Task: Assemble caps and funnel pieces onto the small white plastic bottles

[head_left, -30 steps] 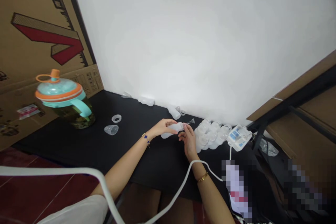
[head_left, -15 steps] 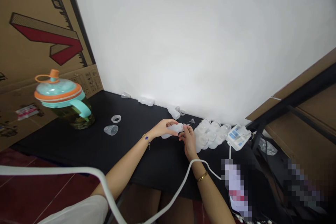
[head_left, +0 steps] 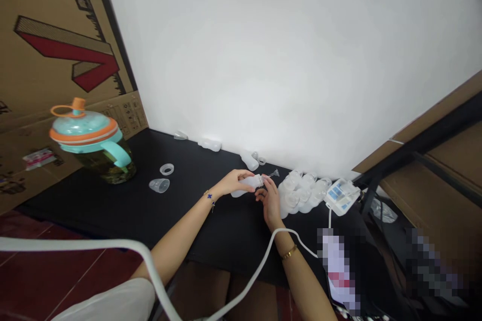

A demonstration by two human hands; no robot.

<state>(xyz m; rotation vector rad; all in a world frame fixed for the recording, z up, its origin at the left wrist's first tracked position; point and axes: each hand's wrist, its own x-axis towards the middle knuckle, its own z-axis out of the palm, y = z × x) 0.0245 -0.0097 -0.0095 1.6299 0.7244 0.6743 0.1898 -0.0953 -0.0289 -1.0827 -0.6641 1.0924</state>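
My left hand (head_left: 232, 182) is wrapped round a small translucent white bottle (head_left: 249, 184) lying sideways over the black table (head_left: 113, 205). My right hand (head_left: 270, 201) pinches at the bottle's neck, its fingertips closed on the mouth end; what they grip is too small to name. A tiny clear funnel (head_left: 275, 173) lies just behind the bottle. A cluster of several similar clear bottles (head_left: 303, 192) lies right beside my right hand.
A teal and orange lidded jug (head_left: 92, 140) stands at the left by a cardboard box (head_left: 45, 50). A clear ring (head_left: 166, 169) and cap (head_left: 158, 185) lie near it. More bottles (head_left: 211, 145) rest along the white wall. A white cable (head_left: 150, 266) crosses the foreground; a white device (head_left: 342, 195) sits right.
Hardly anything differs; the hands stay on the bottle with only slight finger shifts at its neck.
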